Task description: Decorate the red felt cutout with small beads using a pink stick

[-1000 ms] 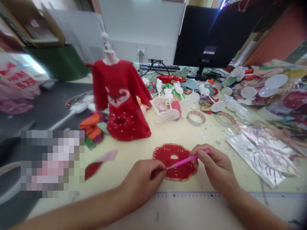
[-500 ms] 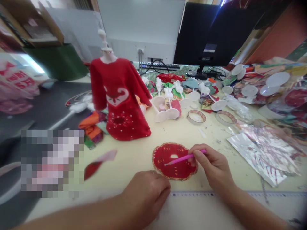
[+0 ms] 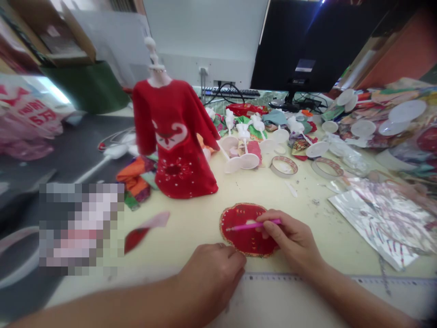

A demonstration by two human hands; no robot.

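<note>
A red oval fabric piece with gold trim lies flat on the cream table. My right hand pinches a thin pink stick and lays its tip across the fabric toward the left. My left hand rests on the table just below the fabric's near-left edge, fingers curled under, with nothing visible in it. A small mannequin in a red dress stands behind, to the left.
White doll stands and two tape rolls lie behind the fabric. A crinkled plastic bag lies to the right, cloth scraps to the left, a red and pink scrap nearby. A ruler edge runs along the front.
My left hand let go of the stick's tip and drew back below the fabric. My right hand swung the stick flatter, its tip now further left.
</note>
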